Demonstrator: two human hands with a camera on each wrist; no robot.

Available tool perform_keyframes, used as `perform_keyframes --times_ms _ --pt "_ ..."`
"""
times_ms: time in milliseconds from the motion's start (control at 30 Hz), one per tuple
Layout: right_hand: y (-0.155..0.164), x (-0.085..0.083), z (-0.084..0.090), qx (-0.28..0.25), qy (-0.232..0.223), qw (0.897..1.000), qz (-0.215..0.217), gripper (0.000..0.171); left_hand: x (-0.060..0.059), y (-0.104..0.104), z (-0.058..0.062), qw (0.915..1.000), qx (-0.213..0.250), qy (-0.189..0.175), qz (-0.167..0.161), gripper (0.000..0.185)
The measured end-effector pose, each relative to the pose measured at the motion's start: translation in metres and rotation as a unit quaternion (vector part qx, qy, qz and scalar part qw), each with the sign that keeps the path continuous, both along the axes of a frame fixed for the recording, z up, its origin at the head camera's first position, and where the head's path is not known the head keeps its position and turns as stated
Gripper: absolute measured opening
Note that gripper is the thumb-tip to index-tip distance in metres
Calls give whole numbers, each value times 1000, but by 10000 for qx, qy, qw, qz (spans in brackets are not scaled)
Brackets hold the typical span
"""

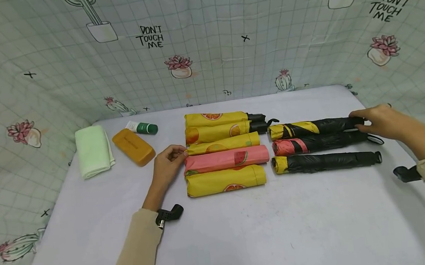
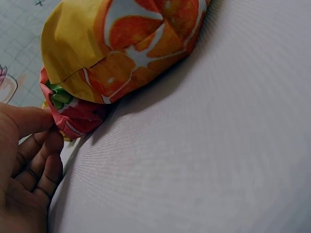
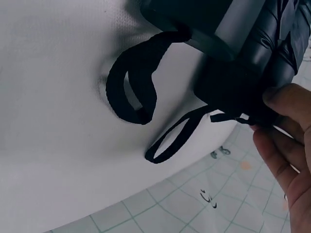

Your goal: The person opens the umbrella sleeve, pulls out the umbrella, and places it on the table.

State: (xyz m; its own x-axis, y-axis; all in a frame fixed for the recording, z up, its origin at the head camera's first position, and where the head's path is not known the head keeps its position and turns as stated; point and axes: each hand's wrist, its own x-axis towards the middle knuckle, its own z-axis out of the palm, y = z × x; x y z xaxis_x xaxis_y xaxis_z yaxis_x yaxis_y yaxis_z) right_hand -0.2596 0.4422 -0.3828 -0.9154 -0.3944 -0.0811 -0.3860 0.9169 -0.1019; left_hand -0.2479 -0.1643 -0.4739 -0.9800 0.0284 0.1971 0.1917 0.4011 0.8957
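Several fruit-printed umbrella sleeves lie in a column at the middle of the table. My left hand [image 1: 168, 163] pinches the left end of a yellow sleeve [image 1: 232, 143], third from the back. Beside it are a pink sleeve [image 1: 226, 159] and a front yellow sleeve [image 1: 225, 181], which bulges large in the left wrist view. To the right lie three folded black umbrellas. Thumb and fingers of my right hand [image 1: 380, 121] hold the handle end of the rearmost, yellow-ended umbrella [image 1: 309, 128]. The pink-ended umbrella [image 1: 325, 142] and another yellow-ended umbrella [image 1: 327, 161] lie in front. Wrist straps [image 3: 177, 141] hang from the handles.
Two yellow-covered umbrellas [image 1: 215, 119] with black handles lie at the back of the column. At the left are a folded pale green cloth [image 1: 93, 151], an orange-brown soap-like bar [image 1: 133, 147] and a green-and-white tube [image 1: 142, 127]. A printed grid curtain [image 1: 212, 37] surrounds the white table [image 1: 280, 227].
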Motion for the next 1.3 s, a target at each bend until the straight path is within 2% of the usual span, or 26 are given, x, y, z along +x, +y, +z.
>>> perform_keyframes --times_ms 233,333,467,667,833,1000,1100,1200,1300 --pt "-3 -6 -9 75 -334 9991 -240 35 1 -1 -1 10000 -32 -60 -36 17" --pt "-1 -8 -9 22 -414 9983 -410 36 -1 -1 0 9998 87 -168 -103 23" --pt "-7 -6 -2 -69 -247 9987 -443 37 -4 -5 6 9989 296 -372 -43 31" --pt "-39 -6 18 -333 130 9991 -233 35 -16 -6 19 9987 258 -361 246 32" --pt "-78 -6 27 -715 61 9974 -20 36 -30 1 22 9993 105 -311 166 34" --pt "-113 -14 28 -988 -178 9948 165 40 -38 7 14 9989 -193 -429 62 34" --pt "-130 -20 25 -1064 -151 9936 334 40 -40 8 6 9985 -315 -439 131 33" --pt "-145 -27 21 -1177 -118 9915 537 39 -42 7 3 9991 -297 -191 245 29" --pt "-158 -34 16 -1188 -180 9900 734 38 -43 10 5 9993 -237 91 264 24"
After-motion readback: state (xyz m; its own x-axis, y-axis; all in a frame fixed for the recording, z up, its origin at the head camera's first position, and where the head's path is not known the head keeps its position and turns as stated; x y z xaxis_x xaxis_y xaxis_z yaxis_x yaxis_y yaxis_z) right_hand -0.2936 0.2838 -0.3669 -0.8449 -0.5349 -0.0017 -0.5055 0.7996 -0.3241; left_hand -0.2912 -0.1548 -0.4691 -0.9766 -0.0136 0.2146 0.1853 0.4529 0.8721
